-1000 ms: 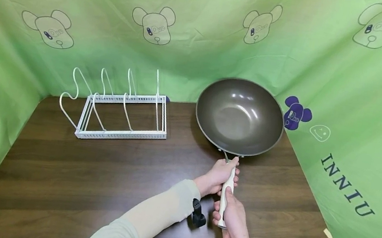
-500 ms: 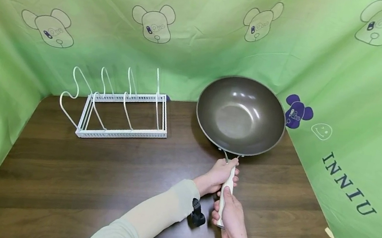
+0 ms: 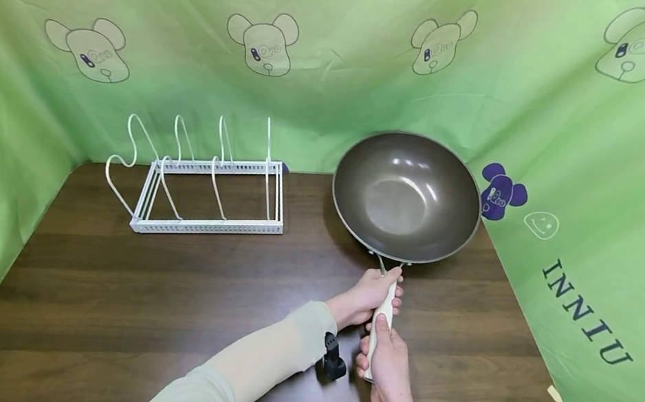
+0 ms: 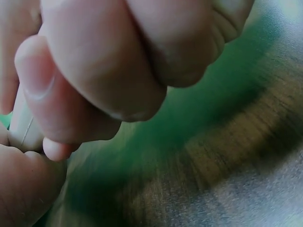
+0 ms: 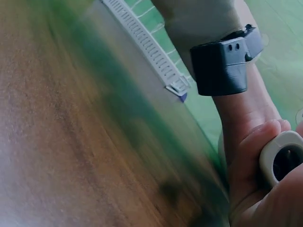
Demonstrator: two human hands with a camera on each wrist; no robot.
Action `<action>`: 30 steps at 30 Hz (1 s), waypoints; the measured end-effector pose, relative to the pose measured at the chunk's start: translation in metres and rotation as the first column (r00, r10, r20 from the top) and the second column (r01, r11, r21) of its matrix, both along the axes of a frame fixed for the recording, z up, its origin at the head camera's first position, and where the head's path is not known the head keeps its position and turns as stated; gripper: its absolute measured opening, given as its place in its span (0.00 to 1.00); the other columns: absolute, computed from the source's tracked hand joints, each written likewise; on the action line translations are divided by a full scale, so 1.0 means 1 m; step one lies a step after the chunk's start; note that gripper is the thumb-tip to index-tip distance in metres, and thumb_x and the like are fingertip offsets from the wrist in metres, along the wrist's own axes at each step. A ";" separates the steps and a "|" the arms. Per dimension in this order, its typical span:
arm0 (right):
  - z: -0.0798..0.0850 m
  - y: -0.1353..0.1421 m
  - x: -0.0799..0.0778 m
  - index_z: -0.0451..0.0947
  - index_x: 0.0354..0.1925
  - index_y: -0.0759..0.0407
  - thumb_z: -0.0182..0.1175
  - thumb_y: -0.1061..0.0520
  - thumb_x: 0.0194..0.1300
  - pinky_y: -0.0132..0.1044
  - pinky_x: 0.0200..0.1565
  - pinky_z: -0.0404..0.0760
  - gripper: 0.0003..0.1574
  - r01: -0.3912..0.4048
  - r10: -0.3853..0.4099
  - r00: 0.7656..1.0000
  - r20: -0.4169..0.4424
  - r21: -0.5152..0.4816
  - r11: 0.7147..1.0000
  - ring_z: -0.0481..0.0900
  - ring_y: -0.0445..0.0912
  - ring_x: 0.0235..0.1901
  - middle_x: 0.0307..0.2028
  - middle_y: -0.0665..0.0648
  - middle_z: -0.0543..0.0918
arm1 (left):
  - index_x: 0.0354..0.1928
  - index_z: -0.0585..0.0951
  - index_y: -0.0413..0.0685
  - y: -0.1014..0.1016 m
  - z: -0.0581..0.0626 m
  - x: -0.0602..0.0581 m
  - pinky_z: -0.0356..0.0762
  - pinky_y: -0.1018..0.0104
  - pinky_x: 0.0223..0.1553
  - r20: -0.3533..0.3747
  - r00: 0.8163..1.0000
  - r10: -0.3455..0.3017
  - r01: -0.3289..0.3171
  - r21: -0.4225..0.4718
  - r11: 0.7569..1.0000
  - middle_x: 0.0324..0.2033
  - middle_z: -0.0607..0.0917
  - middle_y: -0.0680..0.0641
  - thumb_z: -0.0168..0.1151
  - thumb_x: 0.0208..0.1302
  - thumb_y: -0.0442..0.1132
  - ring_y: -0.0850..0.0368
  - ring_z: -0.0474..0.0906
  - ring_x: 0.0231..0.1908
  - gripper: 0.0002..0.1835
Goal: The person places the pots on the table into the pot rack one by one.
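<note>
A dark brown wok is at the back right of the wooden table, its open side facing up and toward the camera. Its cream handle points to the front. My left hand grips the handle near the pan, the thumb lying along the top. Closer to the handle's end, my right hand wraps round it. In the left wrist view, curled fingers fill the upper left. The handle's hollow end shows within the right hand in the right wrist view. Whether the wok touches the table cannot be told.
A white wire rack with several upright loops stands at the back left. Green printed cloth hangs round the back and sides of the wooden table. A black camera mount is on the left wrist.
Both hands keep their grip on the handle. The right hand and the handle's end have shifted slightly to the left; the wok has barely moved.
</note>
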State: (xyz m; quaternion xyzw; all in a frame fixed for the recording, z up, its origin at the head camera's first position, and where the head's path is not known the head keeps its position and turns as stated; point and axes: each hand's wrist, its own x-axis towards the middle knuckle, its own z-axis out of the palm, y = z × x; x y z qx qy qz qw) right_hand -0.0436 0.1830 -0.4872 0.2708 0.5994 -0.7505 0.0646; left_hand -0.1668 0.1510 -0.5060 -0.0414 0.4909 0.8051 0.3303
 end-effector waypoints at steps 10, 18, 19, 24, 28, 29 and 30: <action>-0.006 -0.005 0.001 0.64 0.46 0.61 0.38 0.33 0.79 0.28 0.13 0.67 0.32 0.012 -0.012 1.000 -0.010 0.029 0.999 0.63 0.37 0.12 0.18 0.47 0.68 | 0.43 0.73 0.36 -0.001 0.002 0.003 0.69 0.72 0.16 0.007 1.000 0.013 -0.013 -0.028 1.000 0.19 0.71 0.51 0.51 0.79 0.47 0.62 0.66 0.16 0.17; -0.010 -0.007 0.004 0.64 0.47 0.62 0.38 0.33 0.79 0.29 0.13 0.67 0.32 0.012 -0.011 1.000 -0.026 0.028 1.000 0.63 0.38 0.12 0.19 0.48 0.68 | 0.36 0.71 0.44 -0.004 0.001 0.006 0.68 0.72 0.16 0.016 1.000 0.000 0.001 -0.027 1.000 0.18 0.71 0.51 0.50 0.79 0.47 0.62 0.64 0.15 0.15; -0.010 -0.007 0.005 0.64 0.47 0.62 0.38 0.33 0.79 0.29 0.13 0.68 0.33 0.011 -0.011 1.000 -0.029 0.030 0.999 0.63 0.38 0.12 0.19 0.48 0.68 | 0.36 0.71 0.45 -0.004 0.001 0.006 0.68 0.72 0.16 0.015 1.000 0.001 -0.001 -0.028 1.000 0.18 0.71 0.51 0.51 0.79 0.47 0.62 0.65 0.15 0.15; -0.012 -0.008 0.006 0.65 0.47 0.62 0.39 0.33 0.79 0.30 0.13 0.69 0.32 0.021 -0.019 0.999 -0.038 0.042 0.999 0.64 0.38 0.12 0.19 0.48 0.69 | 0.36 0.71 0.46 -0.004 0.002 0.009 0.68 0.72 0.16 -0.001 1.000 -0.017 0.017 -0.023 1.000 0.18 0.71 0.52 0.51 0.79 0.47 0.62 0.65 0.15 0.14; -0.014 -0.008 0.007 0.64 0.46 0.62 0.38 0.34 0.79 0.31 0.13 0.68 0.32 0.031 -0.028 0.999 -0.045 0.047 0.998 0.64 0.39 0.12 0.19 0.49 0.69 | 0.35 0.71 0.48 -0.004 0.003 0.010 0.68 0.72 0.16 -0.038 0.999 -0.031 0.031 -0.024 0.999 0.18 0.71 0.52 0.49 0.80 0.47 0.62 0.65 0.14 0.13; -0.014 -0.008 0.007 0.64 0.46 0.62 0.38 0.33 0.79 0.31 0.12 0.68 0.32 0.032 -0.030 0.998 -0.046 0.048 0.998 0.64 0.39 0.12 0.19 0.49 0.69 | 0.35 0.71 0.48 -0.004 0.003 0.010 0.69 0.71 0.16 -0.046 0.998 -0.032 0.031 -0.026 0.999 0.18 0.71 0.52 0.49 0.80 0.47 0.62 0.65 0.14 0.13; -0.015 -0.007 0.007 0.64 0.45 0.61 0.37 0.33 0.79 0.31 0.12 0.68 0.33 0.035 -0.032 0.998 -0.048 0.049 0.998 0.64 0.39 0.11 0.19 0.49 0.69 | 0.35 0.71 0.48 -0.004 0.004 0.010 0.69 0.71 0.16 -0.057 0.998 -0.032 0.030 -0.029 0.999 0.17 0.71 0.52 0.49 0.80 0.46 0.62 0.65 0.14 0.13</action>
